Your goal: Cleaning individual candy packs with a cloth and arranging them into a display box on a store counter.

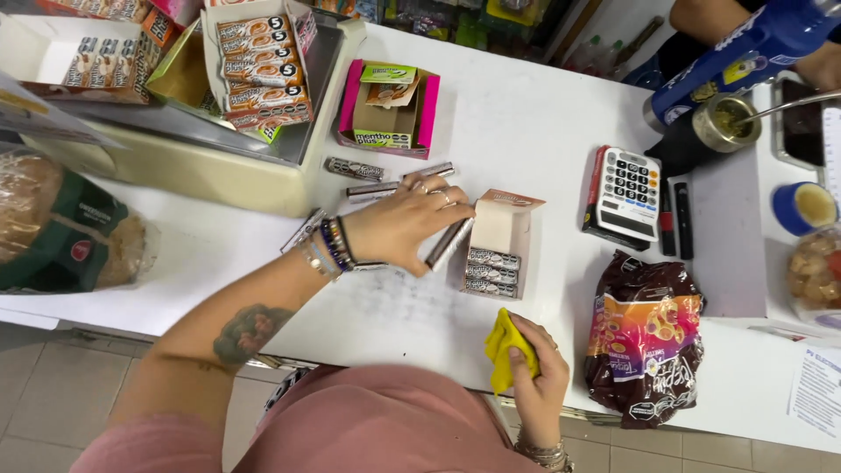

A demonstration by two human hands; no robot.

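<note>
My left hand (412, 223) reaches across the white counter (526, 114) and grips a silver candy roll (448, 243), held slanted just left of a small open display box (501, 245). That box holds a few more silver rolls in its front part. Two loose rolls (355, 168) lie on the counter behind my hand, and another pokes out near my wrist. My right hand (536, 377) is at the counter's near edge, closed on a crumpled yellow cloth (506, 346).
A pink-sided open candy box (388, 109) sits behind. A calculator (626, 194), two pens (676, 219), a dark snack bag (644, 337), a metal cup with a straw (725, 123), a blue thermos (753, 52), bagged bread (53, 223) and snack display boxes (263, 70) surround the area.
</note>
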